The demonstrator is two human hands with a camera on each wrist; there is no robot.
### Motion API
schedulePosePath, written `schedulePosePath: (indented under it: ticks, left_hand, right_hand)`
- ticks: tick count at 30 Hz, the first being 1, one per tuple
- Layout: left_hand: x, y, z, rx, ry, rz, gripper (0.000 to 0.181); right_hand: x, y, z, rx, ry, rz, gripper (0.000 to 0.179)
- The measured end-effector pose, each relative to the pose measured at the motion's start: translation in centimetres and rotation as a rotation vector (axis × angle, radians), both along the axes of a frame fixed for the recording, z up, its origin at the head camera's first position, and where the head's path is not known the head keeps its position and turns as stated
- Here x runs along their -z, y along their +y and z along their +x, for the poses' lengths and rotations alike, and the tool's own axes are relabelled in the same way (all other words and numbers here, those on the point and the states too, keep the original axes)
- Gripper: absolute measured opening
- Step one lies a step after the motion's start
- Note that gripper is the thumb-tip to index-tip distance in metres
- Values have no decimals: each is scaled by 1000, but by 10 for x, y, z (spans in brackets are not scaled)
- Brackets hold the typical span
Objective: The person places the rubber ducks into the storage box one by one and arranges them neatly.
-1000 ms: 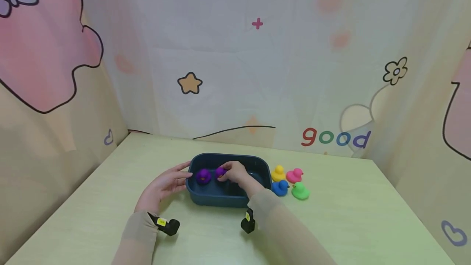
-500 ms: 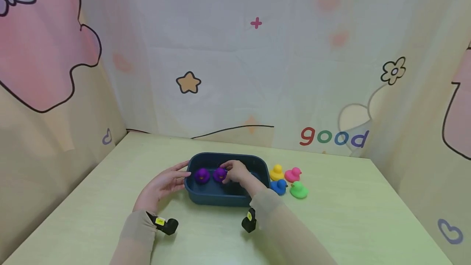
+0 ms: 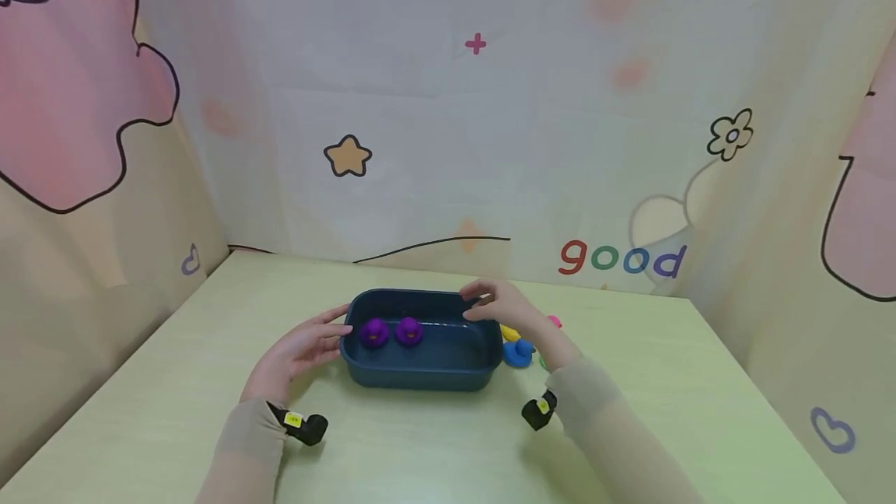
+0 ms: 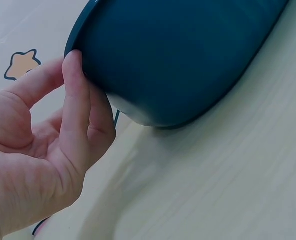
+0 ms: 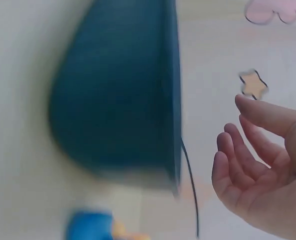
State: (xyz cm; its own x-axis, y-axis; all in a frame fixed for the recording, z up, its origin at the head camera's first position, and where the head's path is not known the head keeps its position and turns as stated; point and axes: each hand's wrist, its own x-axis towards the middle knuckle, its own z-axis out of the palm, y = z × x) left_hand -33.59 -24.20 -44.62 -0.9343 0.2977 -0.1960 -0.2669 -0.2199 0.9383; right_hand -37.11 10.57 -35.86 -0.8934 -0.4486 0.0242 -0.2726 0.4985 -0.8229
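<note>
A dark blue bin [image 3: 420, 379] stands on the table with two purple rubber ducks [image 3: 374, 333] side by side in its left half. My left hand [image 3: 308, 347] steadies its left end, fingertips touching the outer wall right at the rim; the left wrist view shows the fingers [image 4: 75, 100] against it. Over the bin's back right corner is my right hand [image 3: 507, 309], fingers loosely bent with nothing between them. In the right wrist view the same hand [image 5: 268, 170] hangs beside the bin's blurred end.
Right of the bin sit a blue duck [image 3: 518, 354] and a yellow duck [image 3: 509, 332]. Pink and green ducks there are mostly hidden behind my right arm. A printed curtain [image 3: 392, 201] closes off the table's [image 3: 420, 449] back and sides.
My right hand has let go of the second purple duck inside the bin, then risen and moved right to the back corner. The left hand has stayed at the bin's end.
</note>
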Motion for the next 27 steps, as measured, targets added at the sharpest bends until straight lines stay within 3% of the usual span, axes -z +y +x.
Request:
schedulePosePath:
  ticks: [6, 12, 20, 27]
  left_hand:
    - [0, -7, 2, 2, 13, 4, 68]
    - [1, -10, 1, 5, 15, 21, 68]
    - [-1, -3, 3, 24, 9, 28, 67]
    - [-2, 3, 1, 12, 9, 24, 66]
  right_hand:
    - [-6, 47, -9, 37, 49, 9, 39]
    - [10, 94, -21, 56, 55, 17, 41]
    - [38, 134, -29, 119, -21, 42, 53]
    - [48, 145, -36, 112, -144, 66, 59]
